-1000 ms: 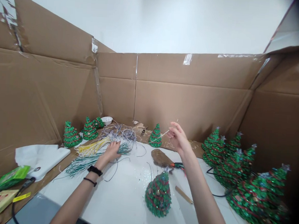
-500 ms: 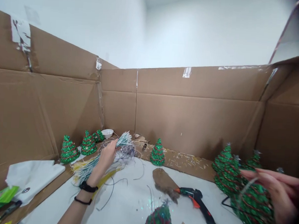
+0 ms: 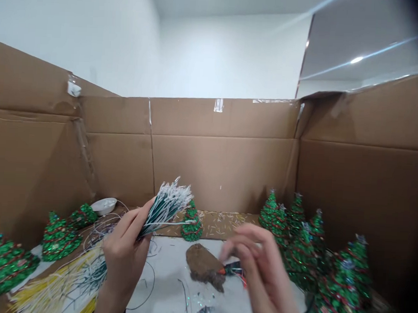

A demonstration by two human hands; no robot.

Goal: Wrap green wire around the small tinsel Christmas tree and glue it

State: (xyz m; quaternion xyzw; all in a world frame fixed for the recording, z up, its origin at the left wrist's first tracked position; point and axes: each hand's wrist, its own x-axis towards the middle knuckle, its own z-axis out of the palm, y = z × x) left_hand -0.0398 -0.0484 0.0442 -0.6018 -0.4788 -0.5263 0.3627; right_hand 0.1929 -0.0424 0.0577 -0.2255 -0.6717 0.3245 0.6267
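My left hand [image 3: 127, 248] is closed around a thick bundle of string light wires [image 3: 167, 203], green strands with clear and white tips pointing up and to the right. One pale wire juts out sideways from the bundle. My right hand [image 3: 263, 278] hovers to the right, slightly blurred, its fingers loosely bent and apart with nothing visible in them. Behind and below it lies a glue gun [image 3: 233, 268], partly covered, its orange nozzle over a glue-stained brown cardboard piece [image 3: 202, 262]. A small green tinsel tree [image 3: 191, 226] stands behind the bundle.
More tinsel trees [image 3: 302, 252] crowd the right side, and several [image 3: 60, 237] stand at left. Yellow and green wires [image 3: 63, 280] lie front left. A white bowl [image 3: 104, 206] sits at the back left. Cardboard walls [image 3: 222, 171] enclose the table; clippings litter the rear strip.
My left hand has lifted the wire bundle away from the tangle. My right hand has come in from the far right toward the middle. The view has turned right.
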